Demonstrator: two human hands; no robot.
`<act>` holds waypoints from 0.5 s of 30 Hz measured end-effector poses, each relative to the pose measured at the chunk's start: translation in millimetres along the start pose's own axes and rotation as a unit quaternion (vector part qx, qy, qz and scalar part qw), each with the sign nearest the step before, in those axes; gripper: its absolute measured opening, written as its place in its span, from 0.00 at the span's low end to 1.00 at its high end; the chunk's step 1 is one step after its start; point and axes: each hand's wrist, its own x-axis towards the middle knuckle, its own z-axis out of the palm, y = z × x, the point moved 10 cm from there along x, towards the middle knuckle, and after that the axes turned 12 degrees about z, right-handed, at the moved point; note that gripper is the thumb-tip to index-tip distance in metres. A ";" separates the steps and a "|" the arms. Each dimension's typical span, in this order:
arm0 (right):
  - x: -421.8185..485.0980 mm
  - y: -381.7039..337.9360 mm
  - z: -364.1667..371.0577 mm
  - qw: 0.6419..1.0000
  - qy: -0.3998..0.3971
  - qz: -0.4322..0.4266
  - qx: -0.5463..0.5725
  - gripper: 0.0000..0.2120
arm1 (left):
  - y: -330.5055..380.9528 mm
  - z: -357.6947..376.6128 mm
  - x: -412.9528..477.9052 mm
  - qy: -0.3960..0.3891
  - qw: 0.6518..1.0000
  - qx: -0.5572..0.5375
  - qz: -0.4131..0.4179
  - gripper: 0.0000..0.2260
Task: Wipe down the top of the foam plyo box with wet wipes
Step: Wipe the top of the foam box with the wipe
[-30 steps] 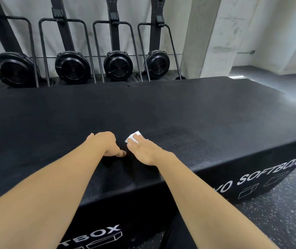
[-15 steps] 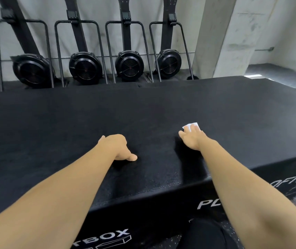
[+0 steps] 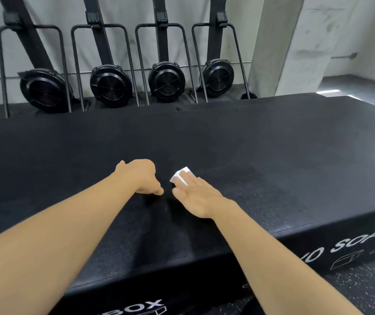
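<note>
The black foam plyo box [image 3: 273, 155] fills the middle of the head view, its top flat and wide, white lettering on its front face. My right hand [image 3: 195, 196] lies flat on the top near the front edge, straight fingers pressing a small folded white wet wipe [image 3: 180, 176] against the surface; only the wipe's far corner shows past the fingertips. Just left of it my left hand [image 3: 142, 176] rests on the box top with its fingers curled under, holding nothing, thumb tip pointing toward the right hand.
Behind the box several black fan machines [image 3: 166, 81] with upright frames stand along a white wall. A concrete pillar [image 3: 277, 46] rises at the back right. Speckled dark floor [image 3: 368, 283] shows at the lower right below the box's front face.
My right hand slid the wipe out to the right, then back left beside my left hand. The left hand stayed resting on the box top.
</note>
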 end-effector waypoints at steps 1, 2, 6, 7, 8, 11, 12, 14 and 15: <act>3.3 13.2 -8.5 1.000 0.013 0.007 -0.001 0.18 | -0.5 0.7 3.6 0.001 1.000 -0.018 0.003 0.23; 7.1 30.5 -17.8 0.999 0.027 0.022 0.001 0.18 | 0.5 2.5 7.1 -0.003 0.999 -0.043 0.011 0.31; 23.9 109.1 -54.2 0.993 0.064 0.099 -0.019 0.16 | 13.0 7.1 30.0 -0.034 0.995 -0.070 0.060 0.46; 28.5 125.5 -61.8 0.991 0.066 0.116 -0.025 0.15 | 15.1 7.5 36.5 -0.044 0.994 -0.069 0.066 0.48; 33.0 139.0 -67.7 0.989 0.065 0.132 -0.029 0.16 | 16.4 7.7 43.3 -0.053 0.993 -0.075 0.068 0.50; 46.9 157.2 -75.2 0.983 0.065 0.165 -0.041 0.19 | 18.7 5.6 62.4 -0.079 0.990 -0.095 0.064 0.53; 49.6 155.3 -74.5 0.982 0.066 0.171 -0.053 0.20 | 18.7 5.0 68.0 -0.090 0.990 -0.095 0.060 0.54; 50.4 141.0 -68.1 0.980 0.068 0.169 -0.075 0.22 | 20.2 3.5 77.2 -0.116 0.989 -0.074 0.058 0.54; 48.5 129.2 -61.9 0.982 0.063 0.159 -0.076 0.23 | 21.0 3.3 80.7 -0.130 0.988 -0.062 0.059 0.54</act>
